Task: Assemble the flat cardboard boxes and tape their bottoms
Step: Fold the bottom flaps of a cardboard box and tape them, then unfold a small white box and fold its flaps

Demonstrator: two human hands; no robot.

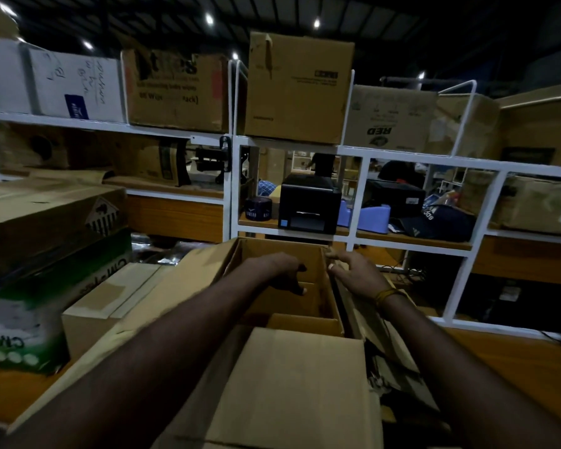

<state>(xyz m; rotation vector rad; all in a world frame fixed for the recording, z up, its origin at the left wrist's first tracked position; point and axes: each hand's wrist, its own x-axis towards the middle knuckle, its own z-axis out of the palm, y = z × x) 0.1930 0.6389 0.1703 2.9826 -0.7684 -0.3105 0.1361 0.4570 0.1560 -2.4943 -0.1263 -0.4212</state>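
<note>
My left hand (280, 270) reaches into the open box (282, 306); its walls hem it in. Beside my right hand (353, 273), flattened cardboard (389, 345) crowds the desk. Stacked cartons (46, 238) block leftward; a white shelf frame (347, 244) bars forward.

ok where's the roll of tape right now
In the head view, the tape roll sits on the middle shelf, just left of the black label printer.
</note>
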